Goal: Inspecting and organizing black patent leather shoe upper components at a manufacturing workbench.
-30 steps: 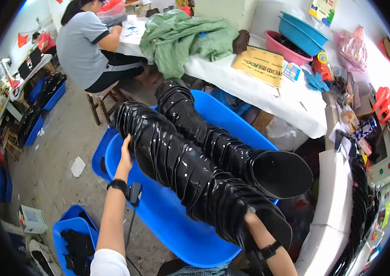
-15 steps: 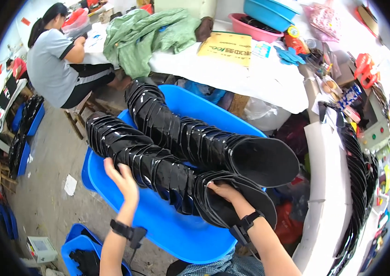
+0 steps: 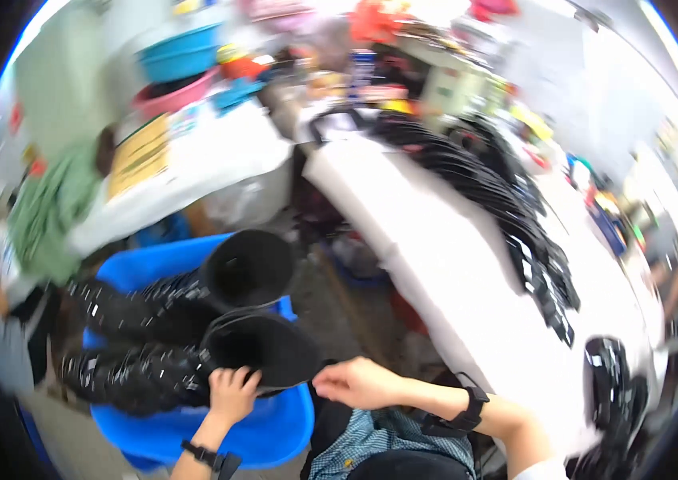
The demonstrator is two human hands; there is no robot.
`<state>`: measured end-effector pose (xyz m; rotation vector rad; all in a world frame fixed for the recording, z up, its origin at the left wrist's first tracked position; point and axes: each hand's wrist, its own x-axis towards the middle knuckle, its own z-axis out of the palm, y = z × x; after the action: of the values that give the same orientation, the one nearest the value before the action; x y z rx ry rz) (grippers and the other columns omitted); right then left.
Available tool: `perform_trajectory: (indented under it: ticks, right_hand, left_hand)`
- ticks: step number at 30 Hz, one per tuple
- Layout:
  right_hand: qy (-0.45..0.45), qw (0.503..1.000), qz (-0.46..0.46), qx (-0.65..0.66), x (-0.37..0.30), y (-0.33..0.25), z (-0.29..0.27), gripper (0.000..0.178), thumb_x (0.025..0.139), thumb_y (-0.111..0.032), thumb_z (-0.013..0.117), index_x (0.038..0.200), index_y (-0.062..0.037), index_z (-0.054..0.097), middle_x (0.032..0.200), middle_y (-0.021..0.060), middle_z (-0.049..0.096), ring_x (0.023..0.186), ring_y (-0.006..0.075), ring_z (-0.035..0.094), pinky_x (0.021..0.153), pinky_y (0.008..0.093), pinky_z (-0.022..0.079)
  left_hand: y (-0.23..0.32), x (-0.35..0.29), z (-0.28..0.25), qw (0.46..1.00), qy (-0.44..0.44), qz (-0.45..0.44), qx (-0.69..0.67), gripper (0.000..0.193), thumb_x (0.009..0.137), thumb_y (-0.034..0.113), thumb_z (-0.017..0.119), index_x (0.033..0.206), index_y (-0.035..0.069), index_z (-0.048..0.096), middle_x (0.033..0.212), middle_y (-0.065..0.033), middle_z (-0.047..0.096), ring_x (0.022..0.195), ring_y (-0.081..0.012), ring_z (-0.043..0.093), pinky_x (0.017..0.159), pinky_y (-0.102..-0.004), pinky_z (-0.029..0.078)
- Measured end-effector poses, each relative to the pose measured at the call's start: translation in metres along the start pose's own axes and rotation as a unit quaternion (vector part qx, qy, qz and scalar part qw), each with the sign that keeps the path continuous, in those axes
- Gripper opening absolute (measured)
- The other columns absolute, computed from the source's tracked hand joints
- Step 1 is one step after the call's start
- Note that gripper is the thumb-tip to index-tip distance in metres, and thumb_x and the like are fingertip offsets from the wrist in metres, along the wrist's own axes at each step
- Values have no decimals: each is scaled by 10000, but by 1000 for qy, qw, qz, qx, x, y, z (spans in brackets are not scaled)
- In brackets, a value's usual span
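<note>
Two long rows of nested, shiny black curved pieces, a near row [image 3: 139,376] and a far row [image 3: 147,300], lie across a blue plastic tub [image 3: 295,424]. Their wide, dark openings face right. My left hand [image 3: 232,394] grips the near row close to its opening, fingers bent against the rim and the thumb mostly hidden. Beside the right tip of that opening is my right hand [image 3: 357,382], its fingers curled together. Blur hides what they hold, if anything. Each wrist wears a black band.
On the right, a long white-covered bench [image 3: 443,248] bears another row of black pieces [image 3: 483,192] and a black bundle [image 3: 607,368]. A white-topped table [image 3: 219,152] at the back left holds green cloth [image 3: 55,208], a yellow sheet [image 3: 139,156] and stacked basins [image 3: 179,60].
The view has swung right, bringing the bench into the middle. My right hand has come out of the near row's opening to its right tip; my left hand has shifted toward that opening.
</note>
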<state>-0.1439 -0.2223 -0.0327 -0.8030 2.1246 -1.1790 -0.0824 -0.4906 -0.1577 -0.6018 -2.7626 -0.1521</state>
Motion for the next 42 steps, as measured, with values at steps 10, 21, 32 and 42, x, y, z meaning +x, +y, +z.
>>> perform_trajectory:
  ticks: [10,21,32,42]
  right_hand:
    - [147,951,272,-27,-314,47,16,373,826,-359,497,1010,-39,556,870,104,630,815,294,586,714,362,462]
    - [781,472,53,406,-502,126,30,717,741,-172,679,1261,78,254,1117,149,484,973,220,528,811,316,435]
    - [876,-15,-125,465,-546,205,-96,759,560,-259,819,1168,-120,385,1197,-30,421,1066,210,405,883,365,352]
    - [960,-88,-15,265,-595,252,-130,824,513,-153,820,1182,41,380,1148,157,484,1003,230,501,895,302,392]
  left_hand:
    - [56,22,-57,996,-39,72,-20,498,717,279,619,1146,67,479,1221,-187,376,1082,-373,349,945,-483,224]
    - [217,68,-72,949,41,293,-107,421,723,171,631,1113,82,502,1177,-196,415,1058,-367,397,876,-445,331]
    - [357,95,-78,858,-31,464,-218,376,712,105,617,1076,88,523,1157,-160,438,1024,-339,434,845,-426,359]
    - [411,128,-47,815,8,517,-262,348,692,97,629,1030,73,549,1121,-154,461,991,-318,466,826,-430,376]
